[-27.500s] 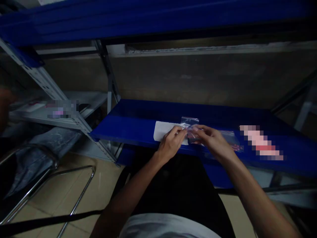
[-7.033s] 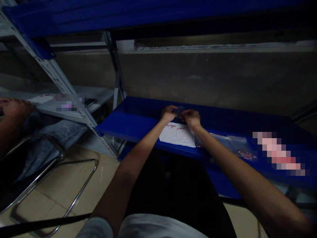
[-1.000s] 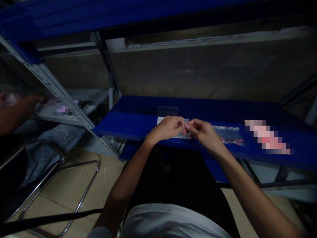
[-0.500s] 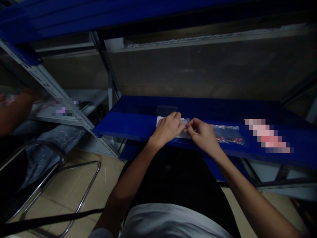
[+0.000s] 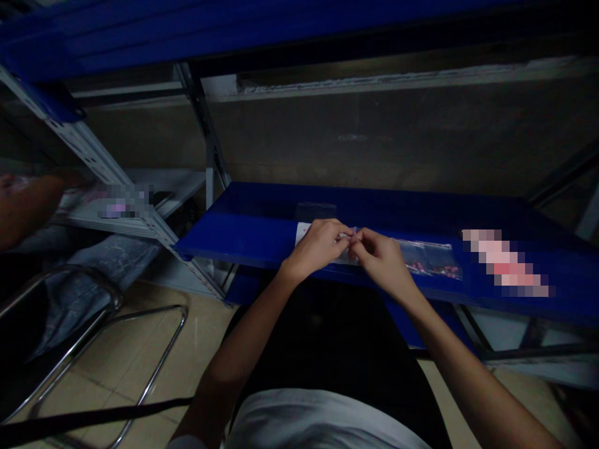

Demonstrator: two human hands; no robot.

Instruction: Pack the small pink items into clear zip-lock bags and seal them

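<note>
My left hand (image 5: 318,246) and my right hand (image 5: 381,255) meet over the blue shelf, fingertips pinched together on the top edge of a small clear plastic bag (image 5: 345,255). A white sheet with a small red mark (image 5: 302,232) lies under and beside my left hand. To the right of my right hand lie clear plastic bags (image 5: 435,257) holding small red and pink pieces, partly covered by that hand. Behind my left hand, another clear plastic bag (image 5: 317,211) rests flat. What sits inside the pinched bag is hidden by my fingers.
The blue shelf (image 5: 262,206) has a pixelated pink item (image 5: 505,262) on its right. Overhead runs another blue shelf (image 5: 140,37). A grey upright post (image 5: 103,162) stands at left, with a chair (image 5: 163,343) and another person's arm (image 5: 28,206) beyond it.
My fingertips have drawn closer together at the bag's edge. My left hand has shifted slightly down, and its fingers now pinch nearer to my right hand.
</note>
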